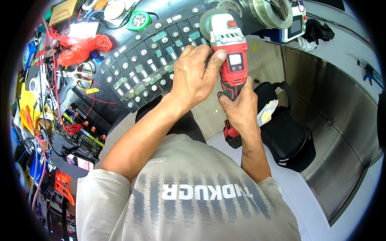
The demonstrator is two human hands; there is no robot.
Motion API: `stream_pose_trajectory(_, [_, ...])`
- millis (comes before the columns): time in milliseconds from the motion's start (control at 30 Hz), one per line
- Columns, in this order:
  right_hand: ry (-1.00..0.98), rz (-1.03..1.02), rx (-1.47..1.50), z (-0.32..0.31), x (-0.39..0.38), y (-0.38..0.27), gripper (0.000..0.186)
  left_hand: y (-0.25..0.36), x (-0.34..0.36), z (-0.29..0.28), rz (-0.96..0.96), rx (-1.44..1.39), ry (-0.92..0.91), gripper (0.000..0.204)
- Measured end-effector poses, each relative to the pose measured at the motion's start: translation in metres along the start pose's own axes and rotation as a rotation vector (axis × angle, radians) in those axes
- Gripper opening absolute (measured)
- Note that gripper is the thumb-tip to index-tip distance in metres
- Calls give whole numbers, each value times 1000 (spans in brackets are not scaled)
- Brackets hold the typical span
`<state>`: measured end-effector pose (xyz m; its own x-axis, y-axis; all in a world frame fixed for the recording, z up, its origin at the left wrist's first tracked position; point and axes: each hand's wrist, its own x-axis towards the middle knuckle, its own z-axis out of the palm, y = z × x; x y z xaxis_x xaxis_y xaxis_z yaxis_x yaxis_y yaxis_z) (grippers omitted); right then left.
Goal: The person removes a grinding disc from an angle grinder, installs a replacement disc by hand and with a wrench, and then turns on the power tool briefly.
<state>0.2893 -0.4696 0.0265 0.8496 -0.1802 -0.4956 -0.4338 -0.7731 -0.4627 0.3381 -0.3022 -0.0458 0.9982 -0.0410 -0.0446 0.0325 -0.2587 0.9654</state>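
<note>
A red and black cordless angle grinder [234,68] with a silver head is gripped in both my hands. My left hand [193,74] closes beside its upper body, thumb against the casing; most of its fingertips are hidden. Lower down, my right hand [242,105] wraps round the handle, above the battery end [232,135]. The grinder's round disc [206,25] sits at the far end, partly covered by the head. It is close to a black battery pack [140,60] with rows of silver terminals and strips of tape; contact cannot be made out.
Scissors [82,76], a red plastic bag [84,49], a green tape measure [139,20] and red wires crowd the left of the bench. A spool [277,12] stands at the back right. Beside my right arm is a black chair [287,140].
</note>
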Motion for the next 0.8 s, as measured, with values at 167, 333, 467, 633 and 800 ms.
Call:
stream_pose_trajectory(167, [-49, 28, -1, -3, 0, -5, 59, 1, -2, -3, -25, 1, -2, 54])
stream_pose_trajectory(333, [-35, 22, 24, -3, 0, -1, 59, 0, 0, 1, -6, 20, -7, 55])
stream_pose_trajectory(467, [-49, 41, 6, -1, -1, 0, 59, 0, -1, -2, 8, -7, -2, 55])
stream_pose_trajectory(633, [-27, 5, 23, 1, 0, 5, 59, 2, -1, 0, -6, 10, -12, 56])
stream_pose_trajectory(800, [-44, 15, 24, -1, -1, 1, 61, 0, -2, -2, 10, -6, -12, 55])
